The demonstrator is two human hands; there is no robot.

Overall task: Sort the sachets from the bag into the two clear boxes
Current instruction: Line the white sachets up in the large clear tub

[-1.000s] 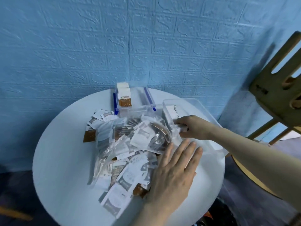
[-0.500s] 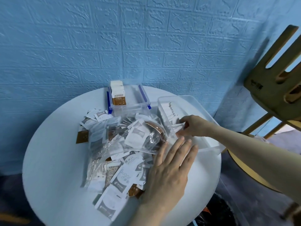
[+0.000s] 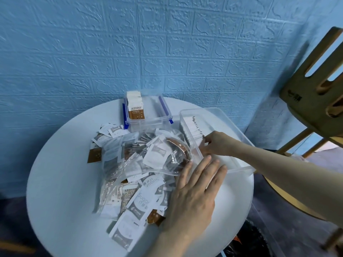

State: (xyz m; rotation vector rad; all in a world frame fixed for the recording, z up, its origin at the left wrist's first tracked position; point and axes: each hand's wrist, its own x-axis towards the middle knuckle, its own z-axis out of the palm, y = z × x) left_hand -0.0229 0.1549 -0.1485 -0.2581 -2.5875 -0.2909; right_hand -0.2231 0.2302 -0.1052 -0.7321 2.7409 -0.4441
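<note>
Her left hand lay flat, fingers straight, against the near clear box beside the spilled bag, while her right hand pinched white sachets standing inside that box

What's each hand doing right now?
Left hand: open, flat by the sachets.
Right hand: inside the clear box, pinching white sachets.

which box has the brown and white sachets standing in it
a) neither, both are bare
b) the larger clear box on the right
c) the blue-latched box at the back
c: the brown and white sachets stand upright at the left end of the blue-latched box; the larger clear box holds a row of white ones.
</note>
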